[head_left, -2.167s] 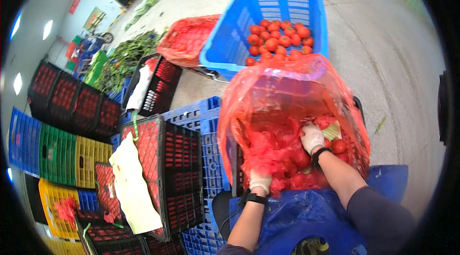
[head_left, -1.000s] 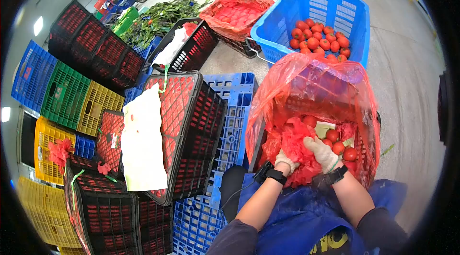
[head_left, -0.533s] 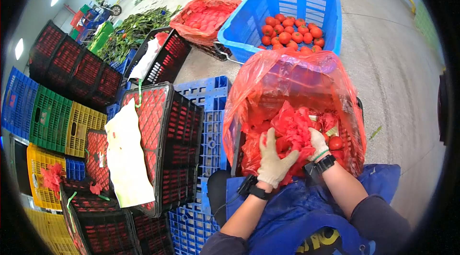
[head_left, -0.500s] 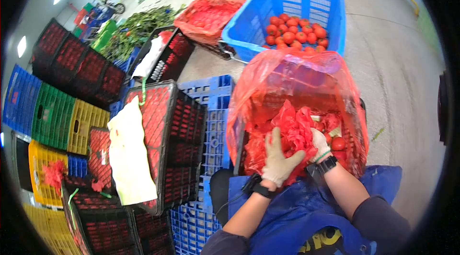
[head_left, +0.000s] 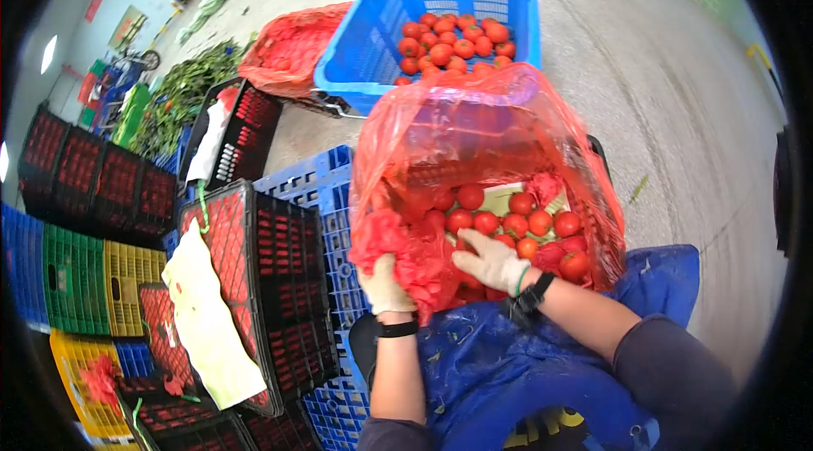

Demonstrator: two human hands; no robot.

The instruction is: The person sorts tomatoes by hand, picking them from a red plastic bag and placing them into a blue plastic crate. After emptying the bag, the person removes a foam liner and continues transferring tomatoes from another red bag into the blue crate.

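My left hand point(head_left: 385, 286), in a pale work glove, is closed around a bunch of crumpled red plastic wrap point(head_left: 398, 252) at the left side of the lined crate. Gloved as well, my right hand point(head_left: 493, 263) reaches over the tomatoes point(head_left: 517, 225) with its fingers stretched out, close to the wrap and the fruit. A red plastic liner point(head_left: 385, 146) covers the crate's walls and stands up at the far side. Pale paper and red wrap lie among the tomatoes. What is under my right palm is hidden.
A blue basket point(head_left: 343, 83) with several tomatoes point(head_left: 453, 49) stands just beyond. To the left are stacked black crates point(head_left: 288, 282) with a pale sheet point(head_left: 212, 315) on top, a blue pallet point(head_left: 339, 265), a red-lined crate point(head_left: 292, 49) and a leafy heap point(head_left: 190, 87).
My left hand has moved left, carrying the red wrap off the tomatoes, so more of them show. My right hand has moved left over the fruit. The view has shifted to the right.
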